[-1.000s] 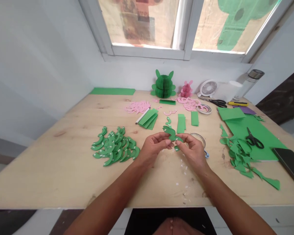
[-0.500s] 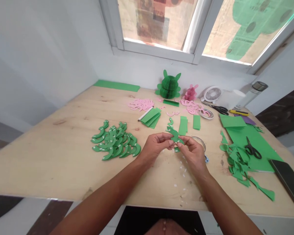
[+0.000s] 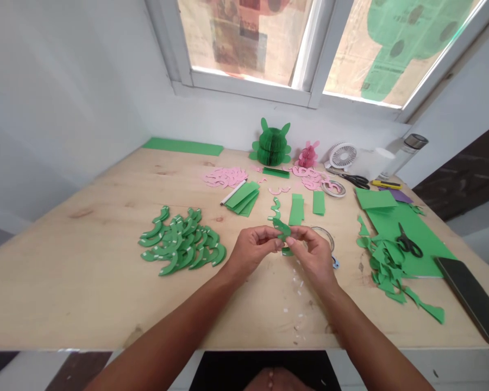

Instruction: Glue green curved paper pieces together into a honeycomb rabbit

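Both hands meet over the middle of the table, pinching a curved green paper piece between them. My left hand is closed on its left side, and my right hand grips the right side; the fingers hide part of it. Just beyond lies a small wavy green paper strip with white marks. To the left spreads a pile of curved green paper pieces, many with small white patches. A roll of tape sits partly behind my right hand, with a small blue object beside it.
Green paper scraps, black scissors, green sheets and a dark phone lie at right. Pink paper pieces, a green paper figure, a pink one, a small fan and a bottle stand farther back.
The view has shifted slightly, so the table's things appear farther left. My fingers have drawn closer together on the green paper piece, which has turned a little.
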`<state>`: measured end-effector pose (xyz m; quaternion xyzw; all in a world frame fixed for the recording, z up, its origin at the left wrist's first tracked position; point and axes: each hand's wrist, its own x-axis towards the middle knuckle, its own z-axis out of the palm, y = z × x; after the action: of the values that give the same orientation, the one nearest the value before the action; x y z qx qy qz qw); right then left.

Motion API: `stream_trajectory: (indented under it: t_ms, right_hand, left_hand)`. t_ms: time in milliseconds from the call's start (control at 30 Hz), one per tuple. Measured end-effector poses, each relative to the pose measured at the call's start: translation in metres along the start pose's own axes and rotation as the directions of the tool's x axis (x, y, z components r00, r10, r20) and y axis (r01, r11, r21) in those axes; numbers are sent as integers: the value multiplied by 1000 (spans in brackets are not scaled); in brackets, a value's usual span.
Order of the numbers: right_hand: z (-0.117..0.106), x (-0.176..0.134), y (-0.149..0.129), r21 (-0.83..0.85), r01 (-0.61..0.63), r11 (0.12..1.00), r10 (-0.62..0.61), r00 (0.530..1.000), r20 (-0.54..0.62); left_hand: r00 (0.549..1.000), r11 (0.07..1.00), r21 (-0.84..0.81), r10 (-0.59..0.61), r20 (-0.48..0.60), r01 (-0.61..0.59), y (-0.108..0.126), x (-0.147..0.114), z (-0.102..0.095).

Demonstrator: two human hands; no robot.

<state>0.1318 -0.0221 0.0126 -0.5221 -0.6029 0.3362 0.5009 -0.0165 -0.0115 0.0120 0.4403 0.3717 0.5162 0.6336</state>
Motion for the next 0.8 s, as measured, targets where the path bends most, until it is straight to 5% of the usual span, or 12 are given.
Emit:
stream_trajectory:
  t_ms: [800]
  right_hand:
    - [0,-2,-7,82,-58,995,56,998,28]
  left_hand:
    - [994,998,63,23,104,-30,4,0,-5]
